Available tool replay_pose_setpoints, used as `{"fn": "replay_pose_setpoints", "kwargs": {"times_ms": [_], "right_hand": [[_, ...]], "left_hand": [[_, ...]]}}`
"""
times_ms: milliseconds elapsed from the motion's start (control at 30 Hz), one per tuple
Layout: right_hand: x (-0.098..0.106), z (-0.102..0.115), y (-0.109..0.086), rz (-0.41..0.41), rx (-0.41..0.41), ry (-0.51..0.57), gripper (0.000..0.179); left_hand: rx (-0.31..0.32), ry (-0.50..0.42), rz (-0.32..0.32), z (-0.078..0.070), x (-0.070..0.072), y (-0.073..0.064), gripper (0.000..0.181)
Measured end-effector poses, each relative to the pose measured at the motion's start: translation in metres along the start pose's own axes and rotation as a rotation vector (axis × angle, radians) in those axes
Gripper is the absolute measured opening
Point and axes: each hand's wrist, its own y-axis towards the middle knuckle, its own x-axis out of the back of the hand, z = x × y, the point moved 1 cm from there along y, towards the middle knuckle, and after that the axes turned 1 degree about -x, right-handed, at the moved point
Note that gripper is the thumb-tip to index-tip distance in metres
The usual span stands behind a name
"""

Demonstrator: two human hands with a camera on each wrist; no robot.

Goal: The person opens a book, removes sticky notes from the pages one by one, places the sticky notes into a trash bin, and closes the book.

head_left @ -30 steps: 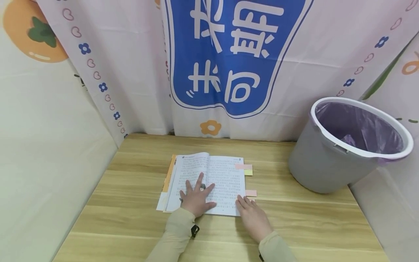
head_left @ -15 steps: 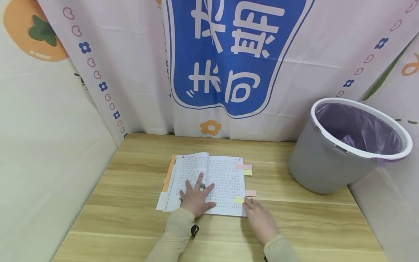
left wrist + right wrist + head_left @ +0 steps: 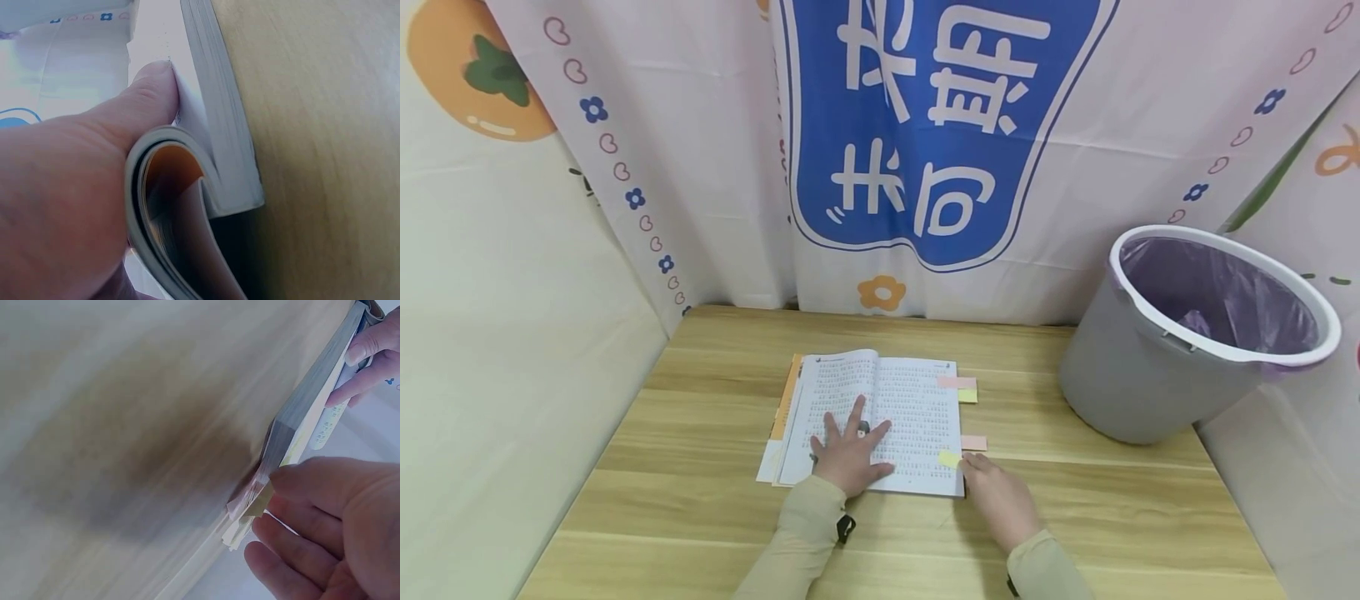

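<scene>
An open book (image 3: 917,417) with printed pages lies on the wooden table. My left hand (image 3: 847,458) presses on it near the spine, fingers spread; in the left wrist view its thumb (image 3: 147,94) rests on the page beside the curled left-hand pages (image 3: 181,212). At the lower right page edge, my right hand (image 3: 1000,500) pinches the outer end of a yellow sticky tab (image 3: 949,459) between thumb and finger. The right wrist view has this tab (image 3: 259,503) sticking out by the thumb, other fingers loosely bent below.
Pink sticky tabs (image 3: 974,443) and a yellow-green one (image 3: 967,396) jut from the book's right edge. A grey bin (image 3: 1138,375) with a purple liner stands at the right. Printed cloth (image 3: 730,167) hangs behind the table.
My right hand has slid slightly right from the page to its edge, uncovering the yellow sticky tab. The left hand stays in place on the book.
</scene>
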Motion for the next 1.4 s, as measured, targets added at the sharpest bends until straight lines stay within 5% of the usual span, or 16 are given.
{"fn": "replay_pose_setpoints", "kwargs": {"times_ms": [1167,1400], "right_hand": [[0.01,-0.01,0.013,-0.008,-0.026,-0.011,0.023],[0.019,-0.014,0.014,-0.121,-0.002,-0.011,0.025]], "left_hand": [[-0.008,0.014,-0.006,0.002,-0.003,0.001,0.07],[-0.003,-0.006,-0.002,0.002,-0.001,0.001,0.069]]}}
